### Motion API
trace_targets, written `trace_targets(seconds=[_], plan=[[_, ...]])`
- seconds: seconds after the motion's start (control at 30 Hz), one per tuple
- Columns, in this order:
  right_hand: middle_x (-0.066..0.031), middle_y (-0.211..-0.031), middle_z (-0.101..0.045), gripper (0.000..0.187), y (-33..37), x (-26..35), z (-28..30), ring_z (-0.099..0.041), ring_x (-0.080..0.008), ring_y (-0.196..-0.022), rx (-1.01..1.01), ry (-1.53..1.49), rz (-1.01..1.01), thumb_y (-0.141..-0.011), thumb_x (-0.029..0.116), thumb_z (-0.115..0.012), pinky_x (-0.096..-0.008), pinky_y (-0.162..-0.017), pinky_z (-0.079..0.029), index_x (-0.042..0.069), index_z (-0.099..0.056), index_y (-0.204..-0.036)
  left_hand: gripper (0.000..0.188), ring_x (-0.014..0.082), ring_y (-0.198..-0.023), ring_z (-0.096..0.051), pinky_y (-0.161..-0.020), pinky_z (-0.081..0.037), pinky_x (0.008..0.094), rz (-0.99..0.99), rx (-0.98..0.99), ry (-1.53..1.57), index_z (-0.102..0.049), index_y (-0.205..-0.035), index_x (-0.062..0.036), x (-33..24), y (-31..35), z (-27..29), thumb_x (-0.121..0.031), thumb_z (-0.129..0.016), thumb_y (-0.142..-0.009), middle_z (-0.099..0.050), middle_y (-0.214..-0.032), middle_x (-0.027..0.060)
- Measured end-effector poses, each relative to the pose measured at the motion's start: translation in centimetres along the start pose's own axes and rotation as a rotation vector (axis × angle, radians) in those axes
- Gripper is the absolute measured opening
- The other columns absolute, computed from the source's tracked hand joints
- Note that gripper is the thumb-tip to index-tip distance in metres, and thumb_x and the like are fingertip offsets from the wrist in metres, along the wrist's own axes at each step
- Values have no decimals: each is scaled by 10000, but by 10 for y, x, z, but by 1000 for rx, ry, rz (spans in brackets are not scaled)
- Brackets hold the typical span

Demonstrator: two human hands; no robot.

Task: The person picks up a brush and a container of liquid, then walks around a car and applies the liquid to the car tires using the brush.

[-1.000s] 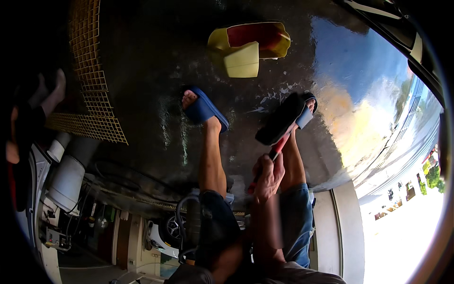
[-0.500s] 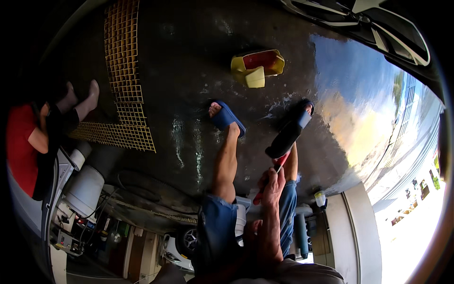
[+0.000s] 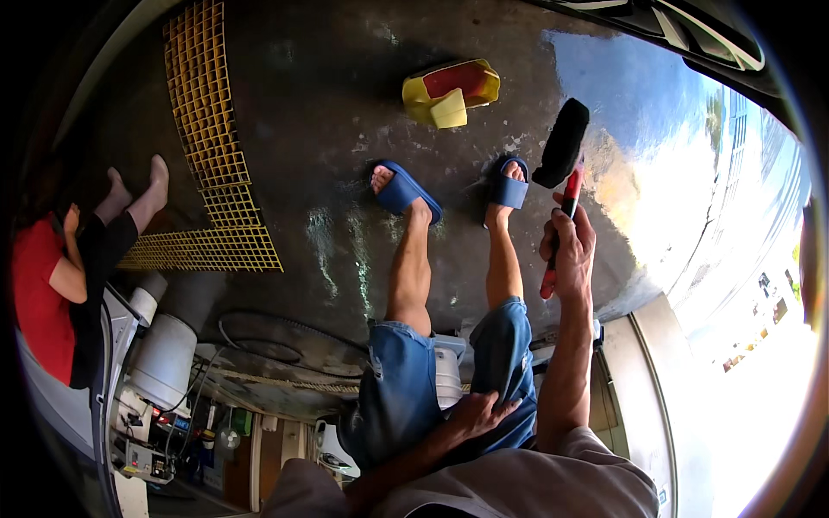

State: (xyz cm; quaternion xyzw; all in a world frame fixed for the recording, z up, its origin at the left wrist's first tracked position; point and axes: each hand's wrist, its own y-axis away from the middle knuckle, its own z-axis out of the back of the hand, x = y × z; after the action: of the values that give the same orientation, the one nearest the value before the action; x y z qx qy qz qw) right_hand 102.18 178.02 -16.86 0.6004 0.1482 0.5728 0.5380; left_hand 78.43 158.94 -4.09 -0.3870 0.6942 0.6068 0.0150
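Note:
My right hand (image 3: 573,250) is closed around the red and black handle of a brush (image 3: 563,142). Its thick black head points away from me, above the dark floor and beyond my right foot. My left hand (image 3: 480,414) lies on my right thigh over the blue denim shorts (image 3: 503,354), holding nothing, fingers stretched out. On the floor ahead is a yellow tub (image 3: 419,102) with a reddish inside, apparently a cut-open container. A pale yellow block (image 3: 449,110) sits at its near rim; I cannot tell whether it is loose.
Yellow grating (image 3: 207,112) runs along the left, with a person in a red top (image 3: 47,319) beyond it. A white bucket (image 3: 161,361) and a dark hose (image 3: 285,324) lie lower left. Wet, reflective floor (image 3: 639,95) spreads right, below a vehicle's edge (image 3: 717,34).
My right hand has swung the brush to the right and outward, away from my right leg. My left hand, largely hidden before, now shows on my thigh.

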Motion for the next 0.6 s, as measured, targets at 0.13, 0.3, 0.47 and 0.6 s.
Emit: trace_targets(seconds=[0.13, 0.3, 0.47, 0.6], plan=[[12, -687, -502, 438, -15, 13, 17, -458, -81, -550, 52, 272, -58, -981, 221, -568, -259, -514, -372, 10, -519, -1361, 623, 451, -625, -658, -581, -488, 528, 35, 168, 232, -641, -764, 32, -1, -17, 6, -536, -561, -1008, -630, -664, 291], [-141, -735, -647, 484, -42, 2, 39, -629, -229, -674, 13, 633, -89, -932, 279, -612, -398, -660, -495, 44, -492, -1337, 650, 328, -527, -630, -540, -443, 450, 3, 291, 351, -620, -679, 31, 13, -10, 9, -526, -572, -1012, -594, -616, 287], [-179, -739, -648, 476, -53, -8, 46, -648, -288, -702, 47, 727, -66, -914, 286, -617, -417, -691, -487, 24, -510, -1296, 572, 152, -567, -597, -585, -479, 363, 127, 518, 432, -653, -694, -19, 18, -15, 37, -484, -588, -1022, -566, -551, 104], [-182, -757, -656, 450, -42, -18, 40, -654, -296, -717, 50, 749, -115, -909, 299, -621, -418, -698, -492, 18, -546, -1252, 415, 266, -625, -661, -555, -538, 410, -64, -74, -353, -648, -890, -5, -8, -43, 67, -414, -661, -960, -605, -671, 145]])
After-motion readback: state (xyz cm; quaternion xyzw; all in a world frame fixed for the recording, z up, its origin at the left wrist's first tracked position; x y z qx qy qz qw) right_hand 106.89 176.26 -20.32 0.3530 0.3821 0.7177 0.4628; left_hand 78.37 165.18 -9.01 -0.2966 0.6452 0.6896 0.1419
